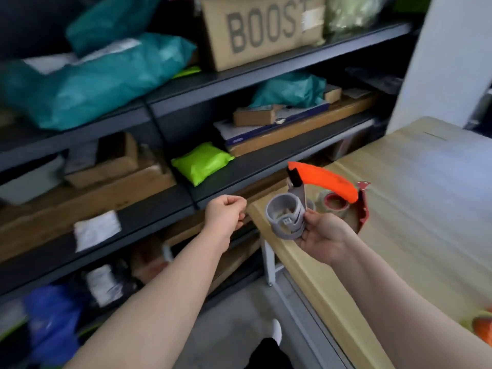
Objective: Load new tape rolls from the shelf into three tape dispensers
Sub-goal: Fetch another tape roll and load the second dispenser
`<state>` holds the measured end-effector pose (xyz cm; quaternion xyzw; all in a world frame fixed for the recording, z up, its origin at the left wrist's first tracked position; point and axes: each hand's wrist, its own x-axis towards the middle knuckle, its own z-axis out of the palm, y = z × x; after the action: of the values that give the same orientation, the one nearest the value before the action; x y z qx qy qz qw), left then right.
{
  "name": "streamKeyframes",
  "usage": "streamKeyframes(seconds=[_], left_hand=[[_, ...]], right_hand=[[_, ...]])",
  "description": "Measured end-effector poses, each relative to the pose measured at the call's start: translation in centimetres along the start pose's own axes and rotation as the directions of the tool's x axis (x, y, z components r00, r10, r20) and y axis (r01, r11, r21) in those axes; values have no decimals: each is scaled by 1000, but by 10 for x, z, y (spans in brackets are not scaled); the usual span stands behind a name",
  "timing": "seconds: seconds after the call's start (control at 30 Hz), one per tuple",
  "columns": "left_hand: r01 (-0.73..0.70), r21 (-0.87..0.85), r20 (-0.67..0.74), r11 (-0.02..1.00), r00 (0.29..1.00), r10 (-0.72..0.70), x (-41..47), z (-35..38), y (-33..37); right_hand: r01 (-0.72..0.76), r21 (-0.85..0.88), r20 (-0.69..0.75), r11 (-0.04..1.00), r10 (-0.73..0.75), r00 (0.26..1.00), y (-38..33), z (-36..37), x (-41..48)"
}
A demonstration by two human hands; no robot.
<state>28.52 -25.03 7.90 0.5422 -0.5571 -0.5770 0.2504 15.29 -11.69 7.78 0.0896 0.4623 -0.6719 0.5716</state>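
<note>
Your right hand [323,235] is grasping a tape dispenser [319,201] from below, fingers wrapped under its frame, and you hold it in the air just over the near-left corner of the wooden table [415,209]. The dispenser's orange handle [327,182] arches across the top, its red metal blade end [363,206] points away to the right, and its grey spool hub [283,217] faces left toward the shelves with no roll around it. Your left hand [226,214] is clenched into a loose fist, well apart from the dispenser, hovering in front of the edge of the dark metal shelf [149,209]; whether it pinches anything small between thumb and fingers cannot be told, as the picture is blurred there. On the table, just behind the dispenser and partly hidden by it, lies a tape roll [336,205] with a red core, flat on the wood. The shelves to your left are crowded: teal plastic mailer bags [93,83] on the upper level beside a cardboard box [263,30] printed BOOST, a bright green packet [202,163] on the middle level, flat brown cartons [298,129] to its right, and a white packet [95,230] lying lower down near the shelf edge. At the far right edge of the table something orange [483,328] pokes into view, too cut off to identify. Your foot in a white sock [277,331] stands on the grey floor beneath.
</note>
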Motion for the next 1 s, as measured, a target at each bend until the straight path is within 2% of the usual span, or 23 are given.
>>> streamKeyframes(seconds=[0.17,0.33,0.53,0.7,0.83,1.0], left_hand=[[12,-113,-223,993,974,-37,-54,-90,-20],[-50,-185,-460,981,887,-42,-97,-195,-34],[-139,-231,-615,963,788,-34,-149,-313,-59],[-169,-209,-747,963,663,-46,-197,-433,-93],[-192,-184,-849,964,526,-57,-237,-533,-115],[-199,-193,-908,961,406,-98,-271,-606,-137]], right_hand=[[-111,-156,182,981,139,974,55,61,-21],[-139,-326,302,935,243,922,119,137,-51],[-153,-481,395,863,369,841,214,229,-87],[-187,-567,452,802,492,744,324,314,-120],[-192,-634,495,749,584,644,412,376,-149],[-163,-723,516,672,681,520,488,435,-178]])
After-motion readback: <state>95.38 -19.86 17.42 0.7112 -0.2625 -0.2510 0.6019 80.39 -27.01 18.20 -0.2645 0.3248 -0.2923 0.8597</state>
